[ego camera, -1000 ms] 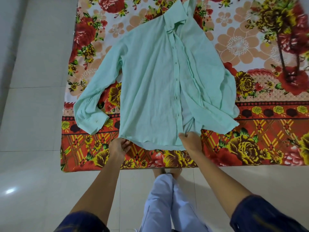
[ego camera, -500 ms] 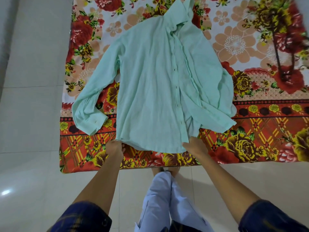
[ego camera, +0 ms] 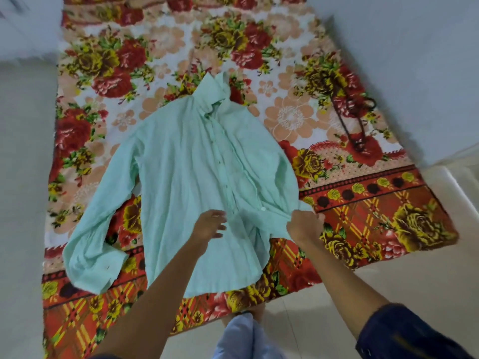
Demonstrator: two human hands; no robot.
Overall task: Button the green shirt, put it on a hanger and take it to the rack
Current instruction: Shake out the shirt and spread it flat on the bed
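Both arms reach forward from the bottom of the view, bare up to dark blue sleeves. The left hand is over the lower front of the shirt, near the button line, with the fingers loose and spread toward the right; it holds nothing, and I cannot tell if it touches the cloth or is just above it. The right hand is at the right edge of the shirt, fingers curled — it grips a bunch of the fabric there, at the end of the folded right sleeve, and the cloth is pulled into folds toward this hand. The shirt lies face up on a flowered blanket, collar away from the person, hem close to the blanket's near edge, front not fully closed. The left sleeve lies bent down on the left side. A dark hanger lies on the blanket, well apart to the right of the collar.
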